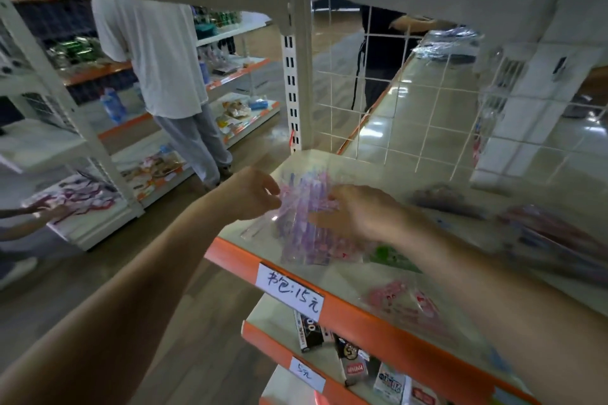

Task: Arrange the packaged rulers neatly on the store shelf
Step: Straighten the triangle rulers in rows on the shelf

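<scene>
Purple packaged rulers (304, 217) in clear sleeves, at the left front corner of the shelf (411, 141) — left hand (253, 196) pinches one edge, right hand (360, 212) grips the other. Likely light, stiff, slippery — best held by the long edges.

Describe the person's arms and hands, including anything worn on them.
Both arms are bare from the picture's edge down to the fingers, and no sleeves show. The left hand and the right hand wear no gloves. No watch, bracelet or ring can be made out on either wrist or hand, though the picture is somewhat blurred.
</scene>
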The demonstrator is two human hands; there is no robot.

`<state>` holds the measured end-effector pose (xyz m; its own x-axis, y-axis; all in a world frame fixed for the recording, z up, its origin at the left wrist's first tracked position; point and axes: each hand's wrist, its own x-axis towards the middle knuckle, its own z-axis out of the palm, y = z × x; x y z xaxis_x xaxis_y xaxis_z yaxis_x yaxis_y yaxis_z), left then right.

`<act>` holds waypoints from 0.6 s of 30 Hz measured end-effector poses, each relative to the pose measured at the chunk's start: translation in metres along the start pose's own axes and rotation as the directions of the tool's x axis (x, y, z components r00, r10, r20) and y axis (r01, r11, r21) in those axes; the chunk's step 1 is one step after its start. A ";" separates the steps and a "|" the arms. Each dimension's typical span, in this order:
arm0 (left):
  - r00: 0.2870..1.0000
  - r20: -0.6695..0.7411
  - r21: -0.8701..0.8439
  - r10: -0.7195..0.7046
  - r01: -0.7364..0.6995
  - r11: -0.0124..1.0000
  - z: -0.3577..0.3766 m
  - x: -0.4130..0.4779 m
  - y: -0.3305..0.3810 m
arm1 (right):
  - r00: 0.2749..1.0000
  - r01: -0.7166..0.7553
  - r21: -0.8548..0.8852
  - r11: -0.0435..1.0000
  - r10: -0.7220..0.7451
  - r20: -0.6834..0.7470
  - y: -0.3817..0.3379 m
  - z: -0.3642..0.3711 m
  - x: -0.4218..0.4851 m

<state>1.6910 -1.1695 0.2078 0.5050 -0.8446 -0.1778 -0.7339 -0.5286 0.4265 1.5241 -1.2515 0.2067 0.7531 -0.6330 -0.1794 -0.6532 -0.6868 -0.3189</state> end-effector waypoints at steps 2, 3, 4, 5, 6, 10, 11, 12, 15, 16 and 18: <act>1.000 -0.010 0.025 0.000 0.000 1.000 0.001 0.000 -0.007 | 0.999 -0.038 -0.117 0.992 0.037 -0.015 -0.018 0.010 0.007; 1.000 -0.015 0.036 -0.002 0.002 0.999 0.002 0.001 -0.010 | 0.999 -0.046 -0.167 0.985 0.044 -0.015 -0.025 0.014 0.011; 1.000 -0.010 0.041 -0.012 0.012 0.999 0.003 0.001 -0.013 | 0.999 -0.047 -0.206 0.978 0.046 -0.010 -0.031 0.018 0.013; 1.000 0.007 0.042 -0.025 0.025 0.999 0.004 0.001 -0.015 | 0.999 -0.043 -0.239 0.970 0.044 -0.001 -0.036 0.022 0.016; 0.999 0.032 0.049 -0.040 0.038 0.998 0.007 0.000 -0.016 | 0.999 -0.037 -0.266 0.963 0.042 0.011 -0.039 0.024 0.017; 0.997 0.050 0.114 -0.065 0.059 0.992 0.018 0.000 -0.018 | 0.999 -0.026 -0.226 0.974 0.020 -0.026 -0.043 0.030 0.021; 0.997 0.037 0.115 -0.065 0.060 0.991 0.019 0.000 -0.018 | 0.999 -0.020 -0.191 0.981 0.012 -0.046 -0.042 0.031 0.021; 0.998 0.028 0.116 -0.062 0.058 0.992 0.020 0.000 -0.018 | 0.998 -0.015 -0.159 0.987 0.007 -0.056 -0.042 0.032 0.022; 0.998 0.031 0.127 -0.050 0.046 0.991 0.019 0.000 -0.020 | 1.000 -0.013 -0.064 0.998 0.012 -0.026 -0.039 0.031 0.021; 0.998 0.034 0.117 -0.048 0.043 0.992 0.018 0.000 -0.021 | 1.000 -0.013 -0.031 0.999 0.013 -0.008 -0.039 0.028 0.020; 0.997 0.058 0.058 -0.048 0.044 0.997 0.015 0.000 -0.024 | 1.000 -0.007 0.021 1.000 0.007 0.018 -0.038 0.023 0.018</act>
<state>1.7012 -1.1582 0.1842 0.5124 -0.8219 -0.2489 -0.7359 -0.5697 0.3659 1.5641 -1.2288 0.1940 0.7499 -0.6312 -0.1978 -0.6567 -0.6745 -0.3373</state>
